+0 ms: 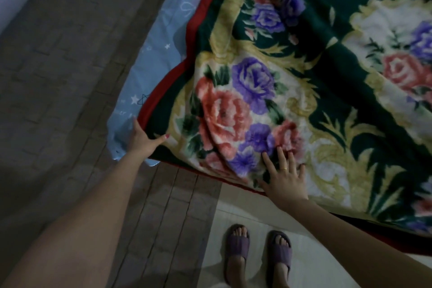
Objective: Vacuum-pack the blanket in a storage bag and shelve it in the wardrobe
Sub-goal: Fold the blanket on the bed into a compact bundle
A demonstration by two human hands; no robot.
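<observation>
A thick dark green blanket (315, 72) with pink and purple roses, yellow scrolls and a red border lies spread over a bed. My left hand (142, 139) is at its near left corner, thumb on top of the edge and fingers under it, holding the corner. My right hand (286, 176) lies flat with spread fingers on the blanket near the bed's front edge, pressing on the flower pattern. No storage bag is in view.
A light blue sheet with white stars (149, 72) covers the mattress under the blanket. Grey brick-patterned flooring (58, 77) runs along the left; pale floor (315, 252) lies under my feet in purple slippers (257, 252).
</observation>
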